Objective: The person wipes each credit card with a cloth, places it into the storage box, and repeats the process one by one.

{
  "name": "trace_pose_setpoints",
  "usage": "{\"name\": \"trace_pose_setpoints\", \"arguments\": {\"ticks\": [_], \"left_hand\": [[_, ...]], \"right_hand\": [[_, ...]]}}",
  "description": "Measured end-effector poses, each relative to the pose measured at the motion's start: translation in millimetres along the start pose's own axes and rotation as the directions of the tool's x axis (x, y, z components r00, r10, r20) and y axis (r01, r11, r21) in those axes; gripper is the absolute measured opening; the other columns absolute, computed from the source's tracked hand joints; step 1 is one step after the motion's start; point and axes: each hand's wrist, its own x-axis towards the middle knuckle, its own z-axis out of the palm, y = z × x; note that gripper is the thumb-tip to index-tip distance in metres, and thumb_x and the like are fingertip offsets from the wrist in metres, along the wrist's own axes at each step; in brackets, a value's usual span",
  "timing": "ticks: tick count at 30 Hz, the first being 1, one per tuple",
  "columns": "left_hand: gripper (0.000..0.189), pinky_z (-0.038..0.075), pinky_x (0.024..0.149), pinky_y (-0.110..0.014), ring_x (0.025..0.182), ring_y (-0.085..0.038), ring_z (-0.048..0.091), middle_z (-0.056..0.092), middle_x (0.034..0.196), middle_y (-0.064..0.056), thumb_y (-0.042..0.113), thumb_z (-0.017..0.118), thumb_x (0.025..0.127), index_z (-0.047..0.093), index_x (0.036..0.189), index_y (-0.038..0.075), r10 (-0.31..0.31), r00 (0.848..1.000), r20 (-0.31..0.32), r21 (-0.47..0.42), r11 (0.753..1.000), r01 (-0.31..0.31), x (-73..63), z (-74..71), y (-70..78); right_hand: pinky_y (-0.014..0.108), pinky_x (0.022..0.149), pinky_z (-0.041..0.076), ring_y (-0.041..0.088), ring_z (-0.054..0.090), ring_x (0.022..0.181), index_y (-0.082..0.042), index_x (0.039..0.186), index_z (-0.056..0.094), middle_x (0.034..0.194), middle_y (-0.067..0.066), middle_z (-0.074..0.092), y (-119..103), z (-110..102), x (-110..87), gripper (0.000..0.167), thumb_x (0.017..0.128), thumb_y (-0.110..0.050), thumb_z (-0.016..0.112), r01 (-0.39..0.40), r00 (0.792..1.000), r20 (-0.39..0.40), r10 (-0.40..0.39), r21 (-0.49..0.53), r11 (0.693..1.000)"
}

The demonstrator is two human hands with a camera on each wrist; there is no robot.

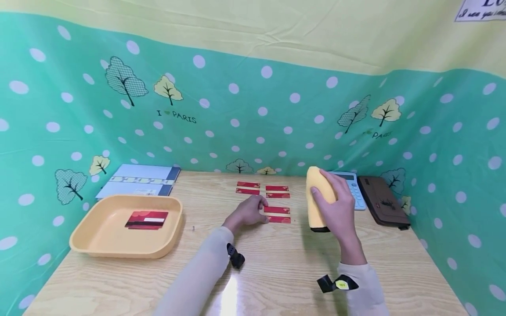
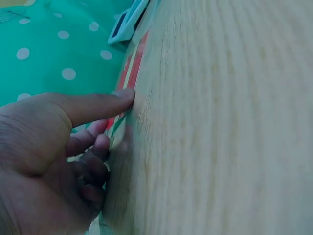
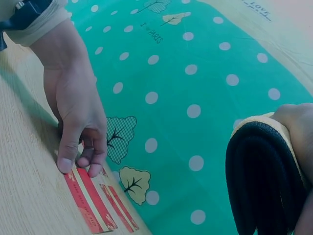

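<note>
My left hand (image 1: 251, 211) is low over the table, thumb and forefinger at the left end of a red card with a pale middle stripe (image 1: 278, 215). In the right wrist view, the thumb and fingers of the left hand (image 3: 76, 112) straddle the near end of this card (image 3: 90, 198), pinching it by its edges. Two similar striped cards (image 1: 248, 188) (image 1: 278, 192) lie flat just behind. To the right, my right hand (image 1: 339, 204) grips a yellow board eraser (image 1: 316, 197), raised over the table. Its dark felt side (image 3: 261, 171) shows in the right wrist view.
At the left stands a peach plastic basket (image 1: 118, 251) with red cards (image 1: 147, 219) inside. A blue folder (image 1: 138, 179) lies behind it. At the back right are a light blue calculator (image 1: 357, 197) and a brown wallet (image 1: 383, 202). A polka-dot cloth (image 1: 237, 101) hangs around the table.
</note>
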Motion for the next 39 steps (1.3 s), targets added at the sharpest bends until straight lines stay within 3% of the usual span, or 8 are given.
{"name": "trace_pose_setpoints", "arguments": {"ticks": [5,9,13,16,24,32,36,39], "left_hand": [[0.042,0.049,0.088,-0.034,0.093,-0.018,0.053,0.058,0.108,-0.004,0.013,0.088,0.079,0.063,0.111,0.013,0.034,0.998,-0.051,0.009,0.999,-0.034,-9.0,2.6,0.9],[0.038,0.050,0.079,-0.029,0.083,-0.015,0.055,0.063,0.099,-0.003,0.010,0.086,0.081,0.062,0.110,0.012,0.069,0.993,-0.092,0.012,0.998,-0.069,-13.5,3.9,-0.3],[0.035,0.049,0.068,-0.024,0.076,-0.014,0.056,0.061,0.092,-0.003,0.001,0.080,0.084,0.059,0.110,0.012,0.069,0.988,-0.138,-0.066,0.995,-0.079,-19.0,-1.3,-3.3],[0.032,0.054,0.062,-0.024,0.075,-0.015,0.063,0.061,0.092,-0.005,-0.004,0.074,0.086,0.060,0.110,0.012,0.044,0.985,-0.167,-0.199,0.977,-0.078,-24.1,-10.3,-7.8],[0.040,0.063,0.092,-0.049,0.092,-0.021,0.074,0.073,0.110,-0.016,-0.001,0.074,0.089,0.066,0.126,0.013,-0.017,0.963,-0.267,-0.495,0.860,-0.122,-53.1,-49.2,-6.1],[0.039,0.064,0.088,-0.028,0.095,-0.015,0.075,0.077,0.110,-0.015,0.006,0.076,0.092,0.069,0.128,0.015,-0.050,0.927,-0.371,-0.559,0.810,-0.180,-80.1,-71.1,16.3],[0.039,0.064,0.087,-0.027,0.093,-0.012,0.075,0.075,0.111,-0.019,0.003,0.075,0.092,0.067,0.129,0.011,-0.054,0.919,-0.390,-0.636,0.737,-0.227,-88.7,-69.7,29.1],[0.040,0.066,0.087,-0.033,0.091,-0.013,0.075,0.073,0.105,-0.017,-0.001,0.072,0.093,0.065,0.131,0.007,-0.030,0.921,-0.388,-0.699,0.661,-0.273,-93.2,-67.6,38.7]], "right_hand": [[0.019,0.071,0.049,0.016,0.054,0.099,-0.027,0.143,0.063,0.139,0.008,0.060,0,0,-0.6,0.052,0.093,-0.017,0.077,-0.001,1.000,-0.004,0.001,-0.013,1.000],[0.019,0.071,0.049,0.017,0.054,0.099,-0.026,0.143,0.063,0.139,0.008,0.060,1,0,-0.2,0.052,0.093,-0.016,0.077,0.002,1.000,-0.004,-0.002,-0.014,1.000],[0.019,0.071,0.049,0.019,0.055,0.100,-0.025,0.143,0.063,0.140,0.009,0.060,1,0,-0.2,0.052,0.093,-0.016,0.077,0.003,1.000,0.004,-0.003,-0.007,1.000],[0.020,0.072,0.049,0.019,0.055,0.101,-0.025,0.143,0.063,0.140,0.009,0.059,0,1,-0.9,0.052,0.093,-0.017,0.077,0.001,1.000,0.008,-0.001,-0.012,1.000],[0.023,0.074,0.050,0.022,0.057,0.110,-0.024,0.141,0.065,0.141,0.010,0.060,-5,11,-4.1,0.052,0.092,-0.015,0.078,0.055,0.997,0.044,-0.055,0.003,0.998],[0.024,0.071,0.052,0.018,0.057,0.103,-0.023,0.139,0.067,0.136,0.008,0.063,-18,27,-14.7,0.055,0.087,-0.012,0.082,0.107,0.990,0.089,-0.111,0.054,0.993],[0.023,0.073,0.053,0.018,0.059,0.104,-0.023,0.139,0.067,0.135,0.007,0.064,-26,34,-20.0,0.054,0.088,-0.013,0.082,0.152,0.980,0.121,-0.159,0.063,0.986],[0.022,0.074,0.053,0.019,0.062,0.106,-0.022,0.138,0.067,0.134,0.007,0.064,-29,37,-22.4,0.055,0.087,-0.012,0.083,0.180,0.975,0.122,-0.187,0.063,0.982]]}}
